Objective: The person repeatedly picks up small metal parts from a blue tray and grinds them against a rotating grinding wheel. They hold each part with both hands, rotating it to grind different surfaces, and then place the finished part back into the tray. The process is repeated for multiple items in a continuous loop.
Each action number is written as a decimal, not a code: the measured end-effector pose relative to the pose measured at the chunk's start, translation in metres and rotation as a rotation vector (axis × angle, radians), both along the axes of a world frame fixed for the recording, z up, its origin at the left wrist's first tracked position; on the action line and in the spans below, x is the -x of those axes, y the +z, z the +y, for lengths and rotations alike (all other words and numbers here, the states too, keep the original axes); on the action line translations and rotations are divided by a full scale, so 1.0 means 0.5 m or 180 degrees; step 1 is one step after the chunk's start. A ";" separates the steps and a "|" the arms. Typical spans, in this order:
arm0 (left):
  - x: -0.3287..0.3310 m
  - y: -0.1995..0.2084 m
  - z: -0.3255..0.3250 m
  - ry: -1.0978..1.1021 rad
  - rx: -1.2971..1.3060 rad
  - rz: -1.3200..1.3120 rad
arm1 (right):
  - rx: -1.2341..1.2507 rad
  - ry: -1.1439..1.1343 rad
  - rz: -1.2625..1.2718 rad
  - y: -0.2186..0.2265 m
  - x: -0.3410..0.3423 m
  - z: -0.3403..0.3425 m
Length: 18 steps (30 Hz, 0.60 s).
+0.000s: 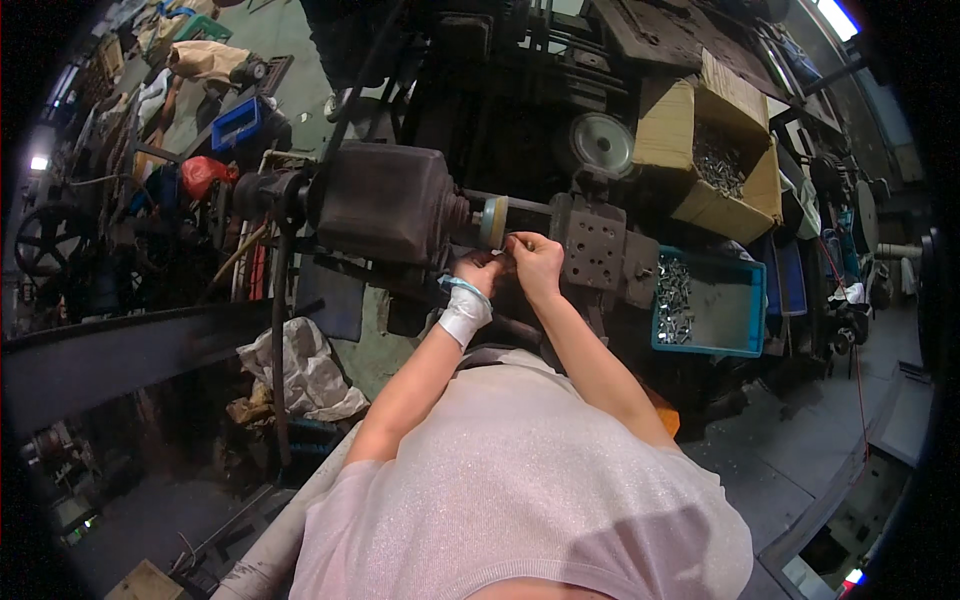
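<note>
Just below a grinding or polishing wheel (493, 222) with a yellowish rim, both my hands come together. My left hand (479, 270) is closed, its fingers curled in front of the wheel, with a white wrap and a light blue band round its wrist. Thumb and fingers of my right hand (537, 262) pinch together beside it, right under the wheel's edge. Whatever small piece they grip is hidden by the fingers. The wheel sits on a shaft coming out of a dark motor housing (385, 205) at the left.
At the right, a teal plastic bin (708, 350) and an open cardboard box (665, 135) hold many small metal parts. A drilled metal block (592, 245) stands beside my right hand. A metal disc (602, 144) lies farther back. A crumpled pale sack (305, 370) is at the lower left.
</note>
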<state>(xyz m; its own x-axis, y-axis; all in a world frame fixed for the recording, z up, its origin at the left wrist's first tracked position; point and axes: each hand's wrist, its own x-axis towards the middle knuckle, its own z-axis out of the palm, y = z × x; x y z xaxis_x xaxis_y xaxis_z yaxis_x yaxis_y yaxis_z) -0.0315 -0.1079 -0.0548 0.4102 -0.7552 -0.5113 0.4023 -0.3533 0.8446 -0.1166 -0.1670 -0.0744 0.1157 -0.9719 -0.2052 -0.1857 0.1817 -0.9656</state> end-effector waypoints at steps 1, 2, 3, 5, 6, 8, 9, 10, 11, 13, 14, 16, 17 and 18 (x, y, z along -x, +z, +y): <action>-0.002 -0.006 -0.001 -0.0013 -0.0080 0.0005 | 0.0010 0.0014 0.0042 0.000 -0.001 0.000; -0.004 -0.014 -0.001 -0.0027 -0.0157 0.0010 | 0.0022 0.0027 0.0084 0.001 -0.002 0.000; -0.006 -0.020 -0.003 -0.0036 -0.0233 0.0013 | 0.0037 0.0046 0.0123 0.007 -0.005 -0.001; -0.001 -0.029 0.006 -0.0002 0.0077 -0.0237 | 0.0376 0.0078 0.0404 0.026 -0.003 0.006; -0.004 -0.029 0.005 0.0020 0.0260 -0.0382 | 0.0575 0.0093 0.0525 0.036 -0.005 0.005; 0.002 0.003 0.010 0.0026 0.0211 -0.0226 | 0.1145 0.0090 0.0567 -0.011 0.004 -0.002; -0.005 0.012 0.006 -0.0130 0.0165 -0.0035 | 0.0069 0.0026 -0.0169 0.001 0.004 0.002; -0.010 0.017 0.011 -0.0268 0.0097 0.0151 | -0.0228 0.0082 -0.0691 0.022 0.006 0.009; -0.025 0.020 0.020 -0.0551 0.0020 0.0433 | -0.0531 0.0135 -0.1210 0.048 0.013 0.011; -0.024 0.054 0.037 -0.0765 0.0286 -0.0014 | -0.1005 0.0293 -0.1859 0.069 0.039 0.011; -0.027 0.066 0.047 -0.0898 0.0155 0.0161 | -0.1243 0.0323 -0.1996 0.098 0.047 0.013; -0.033 0.043 0.059 -0.1114 0.0065 0.0497 | -0.2144 0.0773 -0.2929 0.106 0.067 0.010; -0.030 0.041 0.066 -0.1201 -0.0044 0.0436 | -0.2400 0.0976 -0.3101 0.104 0.073 0.014; -0.032 0.038 0.067 -0.1320 -0.0021 0.0322 | -0.2088 0.1125 -0.2317 0.112 0.072 0.021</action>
